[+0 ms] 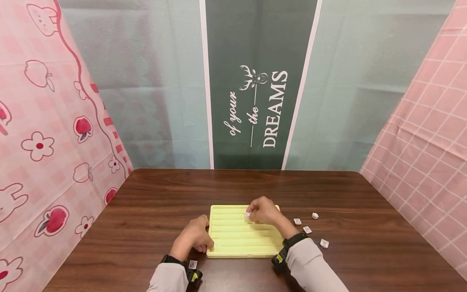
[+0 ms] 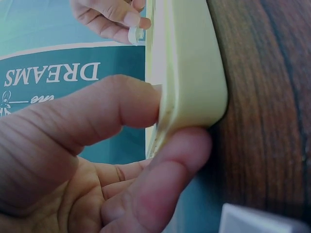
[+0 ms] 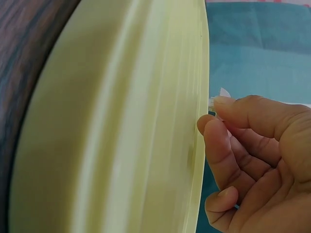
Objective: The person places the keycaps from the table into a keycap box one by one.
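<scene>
A yellow tray (image 1: pixel 233 235) with raised ridges running across it lies flat on the table. My left hand (image 1: pixel 197 234) grips its left edge. In the left wrist view, the thumb (image 2: pixel 121 107) is at the rim and a finger presses the outer wall. Above the tray's far right part, my right hand (image 1: pixel 264 211) pinches a small white square piece (image 1: pixel 247 215) between thumb and fingertips. The right wrist view shows only a sliver of that white piece (image 3: pixel 223 93), the rest hidden by the fingers. Whether it touches the tray I cannot tell.
Right of the tray lie several similar white pieces, among them one (image 1: pixel 324 243) with a dark marking and one (image 1: pixel 315 215) seemingly turned over. Another marked piece (image 1: pixel 193 264) sits beside the left wrist. Brown wooden table (image 1: pixel 164 190); curtains stand behind and at both sides.
</scene>
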`<state>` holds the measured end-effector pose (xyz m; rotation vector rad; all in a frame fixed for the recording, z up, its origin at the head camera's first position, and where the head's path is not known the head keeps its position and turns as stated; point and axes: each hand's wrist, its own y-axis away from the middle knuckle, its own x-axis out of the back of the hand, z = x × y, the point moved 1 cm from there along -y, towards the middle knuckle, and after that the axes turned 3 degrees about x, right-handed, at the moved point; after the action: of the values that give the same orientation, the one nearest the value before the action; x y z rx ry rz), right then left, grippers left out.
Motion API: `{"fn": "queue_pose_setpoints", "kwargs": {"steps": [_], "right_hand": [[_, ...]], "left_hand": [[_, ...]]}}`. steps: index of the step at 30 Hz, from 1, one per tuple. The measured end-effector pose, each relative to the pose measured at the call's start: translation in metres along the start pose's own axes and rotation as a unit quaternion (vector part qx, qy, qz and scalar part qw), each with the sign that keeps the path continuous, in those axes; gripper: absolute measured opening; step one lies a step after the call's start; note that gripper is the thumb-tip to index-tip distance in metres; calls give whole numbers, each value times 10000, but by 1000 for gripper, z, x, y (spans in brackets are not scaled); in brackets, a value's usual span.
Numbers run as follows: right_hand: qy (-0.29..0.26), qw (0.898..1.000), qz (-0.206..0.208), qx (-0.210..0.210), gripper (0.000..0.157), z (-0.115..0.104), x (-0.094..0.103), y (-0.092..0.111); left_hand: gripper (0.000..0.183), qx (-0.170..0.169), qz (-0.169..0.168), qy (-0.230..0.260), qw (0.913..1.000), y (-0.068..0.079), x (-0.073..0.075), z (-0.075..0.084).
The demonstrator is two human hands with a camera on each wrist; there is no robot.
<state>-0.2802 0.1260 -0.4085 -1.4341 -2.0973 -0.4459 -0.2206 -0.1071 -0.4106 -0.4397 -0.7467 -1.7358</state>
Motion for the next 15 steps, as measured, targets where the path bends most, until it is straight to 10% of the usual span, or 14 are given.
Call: {"fn": "queue_pose_setpoints", "kwargs": {"steps": [15], "right_hand": [[163,9999,39,31,11,-11,-14,-10]], "left_hand": [[46,59,29,-19,10000,0,1,0]]}}
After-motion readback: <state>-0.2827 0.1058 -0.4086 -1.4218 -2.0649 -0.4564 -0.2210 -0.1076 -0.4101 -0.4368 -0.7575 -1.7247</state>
